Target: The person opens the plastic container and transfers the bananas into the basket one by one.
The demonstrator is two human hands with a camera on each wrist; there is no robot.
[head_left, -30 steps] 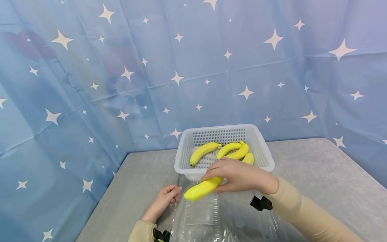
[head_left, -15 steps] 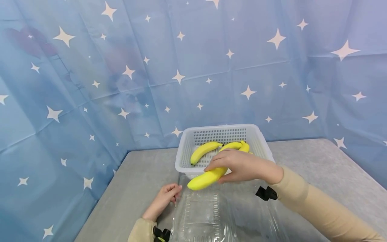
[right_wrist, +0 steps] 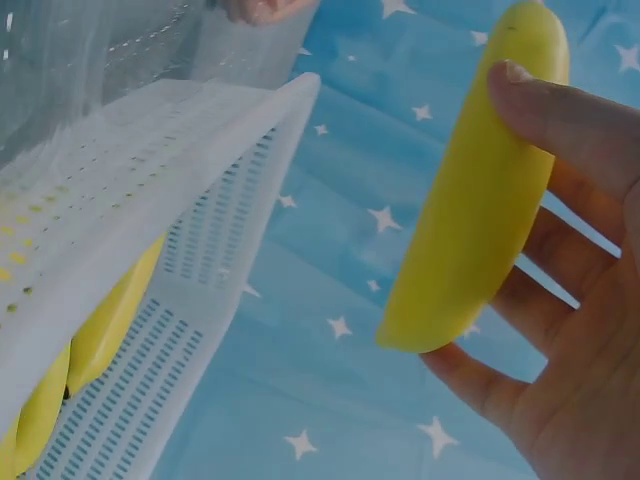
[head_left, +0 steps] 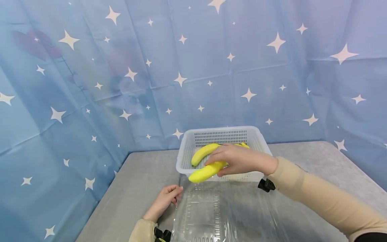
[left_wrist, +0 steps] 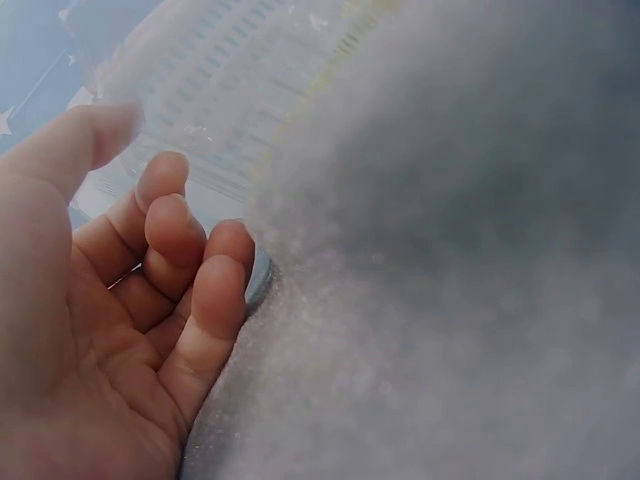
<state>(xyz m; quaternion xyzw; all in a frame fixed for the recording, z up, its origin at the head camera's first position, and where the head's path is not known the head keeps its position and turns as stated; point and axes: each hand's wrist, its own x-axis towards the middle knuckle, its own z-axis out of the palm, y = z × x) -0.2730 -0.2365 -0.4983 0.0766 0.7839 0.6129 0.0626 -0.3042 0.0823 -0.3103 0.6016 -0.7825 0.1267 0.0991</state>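
Observation:
My right hand [head_left: 237, 157] grips a yellow banana [head_left: 205, 172] between thumb and fingers, over the front rim of a white perforated plastic basket [head_left: 180, 158]. Close up in the right wrist view, the banana [right_wrist: 475, 190] is tilted, the thumb on one side and fingertips along the other. Inside the basket lie more bananas [head_left: 203, 154], partly hidden behind that hand. On the table in front of the basket sits a clear plastic clamshell box [head_left: 201, 210], its lid opened out. My left hand [head_left: 164, 200] pinches the box's left edge, fingers curled in the left wrist view.
The grey table [head_left: 145, 168] extends to both sides of the box and basket. A blue curtain with white stars [head_left: 193, 67] hangs behind the table and along its left side. Each wrist carries a small black camera mount [head_left: 266, 185].
My right hand has carried the banana away from above the clear box, up toward the basket, and covers more of the bananas inside. The left hand has stayed at the box's edge.

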